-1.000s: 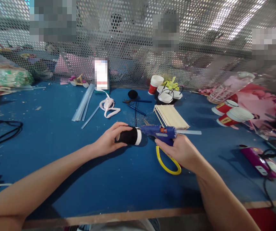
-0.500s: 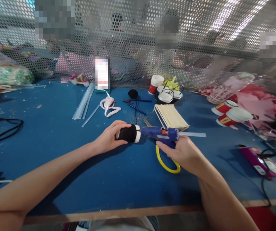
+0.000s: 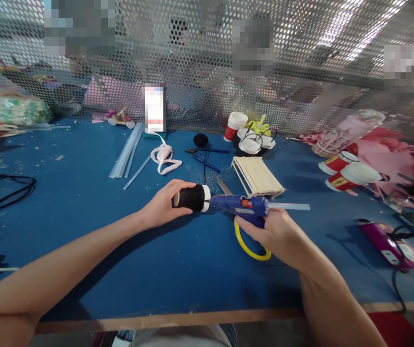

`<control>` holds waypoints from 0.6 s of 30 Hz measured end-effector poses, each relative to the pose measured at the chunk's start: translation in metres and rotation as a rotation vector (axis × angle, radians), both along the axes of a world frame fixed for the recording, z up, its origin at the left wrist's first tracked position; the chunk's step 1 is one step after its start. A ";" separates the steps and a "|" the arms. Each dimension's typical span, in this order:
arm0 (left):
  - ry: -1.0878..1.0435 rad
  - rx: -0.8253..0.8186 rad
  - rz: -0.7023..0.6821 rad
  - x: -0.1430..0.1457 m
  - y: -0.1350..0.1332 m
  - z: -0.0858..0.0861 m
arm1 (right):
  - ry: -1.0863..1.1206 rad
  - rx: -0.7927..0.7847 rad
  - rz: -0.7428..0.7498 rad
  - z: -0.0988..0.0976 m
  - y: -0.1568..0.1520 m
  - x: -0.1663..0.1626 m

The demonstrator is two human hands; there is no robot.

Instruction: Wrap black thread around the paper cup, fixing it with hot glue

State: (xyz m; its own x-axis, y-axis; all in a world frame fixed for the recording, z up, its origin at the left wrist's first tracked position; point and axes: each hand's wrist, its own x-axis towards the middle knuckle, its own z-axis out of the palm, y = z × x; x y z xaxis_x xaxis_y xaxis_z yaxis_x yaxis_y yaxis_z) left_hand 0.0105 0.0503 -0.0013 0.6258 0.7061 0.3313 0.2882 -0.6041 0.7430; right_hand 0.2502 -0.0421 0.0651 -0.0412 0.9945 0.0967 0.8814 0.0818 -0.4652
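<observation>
My left hand (image 3: 164, 205) is wrapped round a black-covered paper cup (image 3: 191, 198) lying on its side, its white rim facing right. In my right hand (image 3: 277, 226) is a blue glue gun (image 3: 241, 205), its nozzle at the cup's rim. A clear glue stick (image 3: 290, 206) juts from the back of the gun. Below the gun lies a pair of scissors with yellow handles (image 3: 246, 246), partly hidden by my right hand. From the cup a black cord (image 3: 204, 166) runs back toward a black round piece (image 3: 200, 140).
Blue-handled pliers (image 3: 207, 159), white ribbon (image 3: 165, 159) and spare glue sticks (image 3: 125, 154) lie behind the cup. A wooden stick bundle (image 3: 259, 176) is behind the gun. Paper cups (image 3: 353, 177) and a purple box (image 3: 391, 241) stand right. A perforated metal screen (image 3: 192, 96) borders the table.
The glue gun's nozzle has dropped slightly, from the upper part of the cup's rim to lower along it. Both hands keep their holds; the cup has barely moved.
</observation>
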 end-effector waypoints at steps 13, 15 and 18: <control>0.024 -0.040 0.058 0.001 0.000 0.000 | -0.024 0.002 0.007 0.000 0.000 0.000; 0.027 -0.054 0.058 0.001 -0.001 0.000 | -0.009 0.023 0.001 -0.001 0.000 0.000; 0.028 -0.063 0.067 0.001 -0.001 0.001 | -0.028 0.037 0.013 -0.003 0.000 0.001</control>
